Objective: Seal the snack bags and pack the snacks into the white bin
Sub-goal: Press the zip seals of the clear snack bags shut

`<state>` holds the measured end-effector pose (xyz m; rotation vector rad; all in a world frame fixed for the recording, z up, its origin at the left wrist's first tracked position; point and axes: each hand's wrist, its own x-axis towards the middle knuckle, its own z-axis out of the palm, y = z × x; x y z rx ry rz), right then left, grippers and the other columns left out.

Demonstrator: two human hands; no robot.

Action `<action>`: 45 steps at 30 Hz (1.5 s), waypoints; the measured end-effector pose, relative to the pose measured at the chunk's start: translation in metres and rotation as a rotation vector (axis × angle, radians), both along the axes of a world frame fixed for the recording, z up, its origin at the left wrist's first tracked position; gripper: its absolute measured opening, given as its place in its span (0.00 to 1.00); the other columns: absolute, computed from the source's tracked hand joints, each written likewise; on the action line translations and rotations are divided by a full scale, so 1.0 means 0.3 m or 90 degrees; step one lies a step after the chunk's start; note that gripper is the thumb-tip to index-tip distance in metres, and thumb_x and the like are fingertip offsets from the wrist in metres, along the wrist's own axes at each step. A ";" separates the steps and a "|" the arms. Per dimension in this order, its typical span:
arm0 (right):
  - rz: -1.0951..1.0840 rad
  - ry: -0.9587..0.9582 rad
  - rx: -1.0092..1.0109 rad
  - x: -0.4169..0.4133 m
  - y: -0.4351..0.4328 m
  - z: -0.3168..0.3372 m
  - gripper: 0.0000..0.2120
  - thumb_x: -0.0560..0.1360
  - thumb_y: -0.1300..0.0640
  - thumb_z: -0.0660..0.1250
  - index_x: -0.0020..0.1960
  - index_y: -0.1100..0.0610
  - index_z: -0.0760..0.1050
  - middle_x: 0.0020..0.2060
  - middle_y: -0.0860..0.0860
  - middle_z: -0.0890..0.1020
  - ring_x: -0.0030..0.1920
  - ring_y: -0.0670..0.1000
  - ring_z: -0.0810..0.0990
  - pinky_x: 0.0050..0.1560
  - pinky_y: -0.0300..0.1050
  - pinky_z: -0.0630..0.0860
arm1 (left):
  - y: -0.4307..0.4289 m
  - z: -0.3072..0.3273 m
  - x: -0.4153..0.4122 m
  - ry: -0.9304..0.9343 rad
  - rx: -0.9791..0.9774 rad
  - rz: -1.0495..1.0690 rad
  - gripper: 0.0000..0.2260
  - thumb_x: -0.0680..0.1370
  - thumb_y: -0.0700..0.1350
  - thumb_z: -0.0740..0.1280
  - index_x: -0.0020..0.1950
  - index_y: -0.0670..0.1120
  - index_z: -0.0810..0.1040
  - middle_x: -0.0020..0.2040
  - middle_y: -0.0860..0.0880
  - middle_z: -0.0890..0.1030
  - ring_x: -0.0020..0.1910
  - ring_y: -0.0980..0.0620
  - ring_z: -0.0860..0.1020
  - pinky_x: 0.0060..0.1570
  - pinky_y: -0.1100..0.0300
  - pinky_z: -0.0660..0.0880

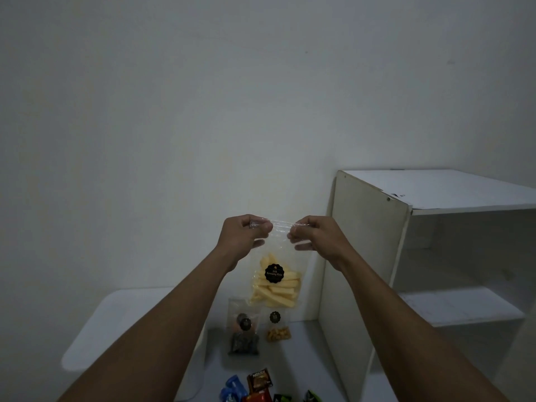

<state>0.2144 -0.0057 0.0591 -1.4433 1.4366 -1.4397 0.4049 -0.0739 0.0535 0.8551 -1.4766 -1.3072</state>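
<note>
I hold a clear bag of yellow potato sticks [275, 285] up in the air before the wall; it carries a round black label. My left hand [243, 236] pinches the bag's top strip at its left end. My right hand [313, 235] pinches the same strip at its right end. Below on the surface lie a clear bag of dark snacks [243, 329] and a smaller clear bag of golden pieces [278, 329]. The white bin [95, 323] stands at the lower left, partly hidden behind my left forearm.
A white open shelf unit [435, 256] stands at the right, against the wall. Several small wrapped snacks [255, 385], blue, brown, red and green, lie at the bottom edge between my forearms.
</note>
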 end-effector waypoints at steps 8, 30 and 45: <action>-0.028 -0.003 -0.014 -0.013 -0.004 0.000 0.05 0.76 0.65 0.69 0.47 0.67 0.80 0.41 0.60 0.86 0.41 0.54 0.85 0.46 0.49 0.83 | 0.005 -0.013 0.013 0.043 0.030 -0.042 0.09 0.75 0.39 0.73 0.52 0.35 0.81 0.52 0.38 0.83 0.48 0.46 0.82 0.49 0.53 0.82; -0.012 0.092 0.009 -0.014 -0.005 0.012 0.04 0.73 0.63 0.71 0.44 0.64 0.83 0.39 0.56 0.86 0.40 0.51 0.85 0.45 0.47 0.82 | 0.014 -0.002 -0.002 -0.063 0.025 -0.069 0.06 0.74 0.41 0.74 0.47 0.39 0.83 0.46 0.44 0.84 0.46 0.49 0.82 0.48 0.57 0.81; -0.015 0.045 0.002 -0.033 0.001 0.000 0.05 0.74 0.62 0.72 0.44 0.64 0.83 0.39 0.56 0.86 0.39 0.50 0.85 0.45 0.49 0.82 | 0.008 -0.010 -0.021 0.007 0.020 -0.043 0.06 0.76 0.40 0.72 0.46 0.36 0.83 0.45 0.40 0.85 0.44 0.47 0.82 0.51 0.52 0.82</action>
